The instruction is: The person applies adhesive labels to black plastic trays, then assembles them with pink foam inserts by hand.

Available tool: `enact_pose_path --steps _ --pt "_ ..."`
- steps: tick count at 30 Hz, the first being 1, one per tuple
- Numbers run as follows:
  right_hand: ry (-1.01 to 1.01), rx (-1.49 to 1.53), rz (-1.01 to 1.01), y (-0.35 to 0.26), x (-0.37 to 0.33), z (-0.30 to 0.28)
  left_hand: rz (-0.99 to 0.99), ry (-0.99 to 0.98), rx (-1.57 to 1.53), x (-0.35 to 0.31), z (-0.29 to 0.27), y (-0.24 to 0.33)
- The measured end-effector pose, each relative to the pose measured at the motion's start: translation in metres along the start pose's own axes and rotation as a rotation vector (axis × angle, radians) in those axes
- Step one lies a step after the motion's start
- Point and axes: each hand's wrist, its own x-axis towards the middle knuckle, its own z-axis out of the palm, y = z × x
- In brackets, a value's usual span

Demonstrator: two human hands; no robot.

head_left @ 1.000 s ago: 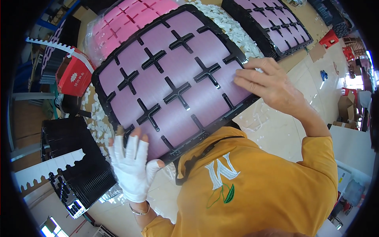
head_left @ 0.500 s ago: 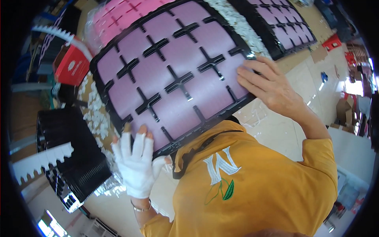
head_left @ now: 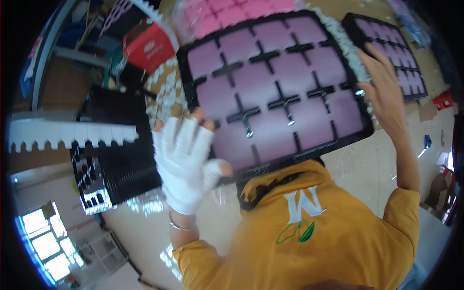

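Note:
In front of me lies a black-rimmed tray (head_left: 285, 108) with shiny purple panels, split by black cross-shaped dividers. My left hand (head_left: 182, 162), in a white fingerless glove, is at the tray's near left side. Its fingers are spread, and the thumb lies by the near left corner; whether it presses on the rim I cannot tell. Bare and with its fingers stretched out, my right hand (head_left: 384, 92) hovers around the tray's right edge, near a strip of white scraps (head_left: 345, 41). Nothing shows in its grasp.
A pink tray in clear film (head_left: 208, 17) lies beyond. Another purple tray (head_left: 401, 60) is at the far right. To the left are a stack of black trays (head_left: 128, 164), a white toothed strip (head_left: 72, 134) jutting inward and a red box (head_left: 149, 47). More white scraps (head_left: 166, 89) cover the cardboard-coloured surface.
My right hand has moved off the tray's right rim, outward and farther away. The left hand stays by the left side, fingers still spread. The whole view has swung, shifting the scene rightward.

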Motion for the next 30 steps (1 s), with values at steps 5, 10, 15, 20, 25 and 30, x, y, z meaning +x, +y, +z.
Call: enact_pose_path --steps 5,10,15,20,25,30 --pt "0.011 -0.029 -0.166 0.018 0.046 0.058 0.088 0.086 0.024 0.059 0.065 -0.062" --pt "-0.333 -0.023 -0.119 0.028 0.063 0.084 0.121 0.014 0.031 0.092 0.1 -0.065" --pt "-0.288 0.04 -0.035 0.031 0.085 0.097 -0.028 -0.027 0.169 0.076 0.094 -0.084" --pt "-0.224 -0.011 -0.103 0.02 0.079 0.105 -0.049 -0.002 0.183 0.081 0.099 -0.082" --pt "-0.242 0.013 0.012 0.027 0.074 0.094 -0.014 -0.005 0.217 0.073 0.086 -0.078" --pt "-0.429 -0.244 0.071 0.004 0.09 0.087 -0.037 0.03 0.293 0.086 0.092 -0.081"
